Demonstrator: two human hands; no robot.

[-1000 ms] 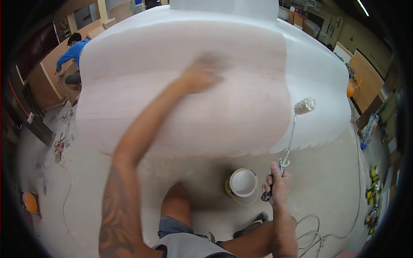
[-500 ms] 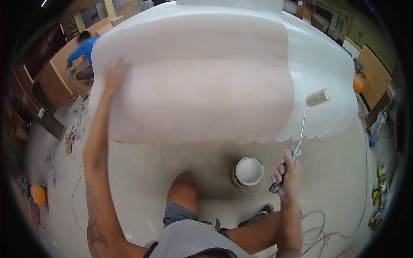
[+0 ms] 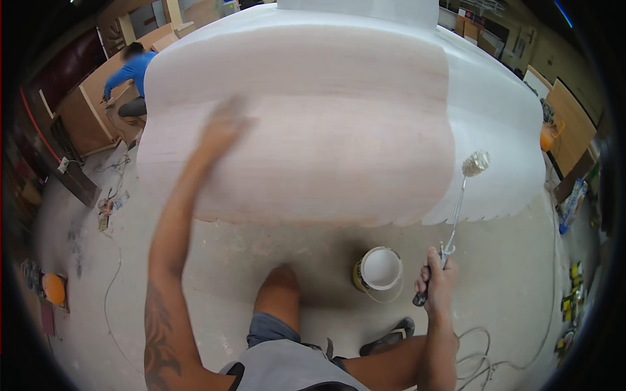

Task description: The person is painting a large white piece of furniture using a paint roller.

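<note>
Head view, left to right: another person [image 3: 134, 78] in blue crouches far left by wooden cabinets [image 3: 81, 114]. My left hand [image 3: 222, 127], blurred, lies on the big curved pale panel [image 3: 313, 124]; fingers look spread flat. Paint can [image 3: 378, 270] stands on the floor just below the panel's edge. My right hand [image 3: 438, 281] is clenched round the paint roller [image 3: 475, 164], its head beside the panel's white right side.
</note>
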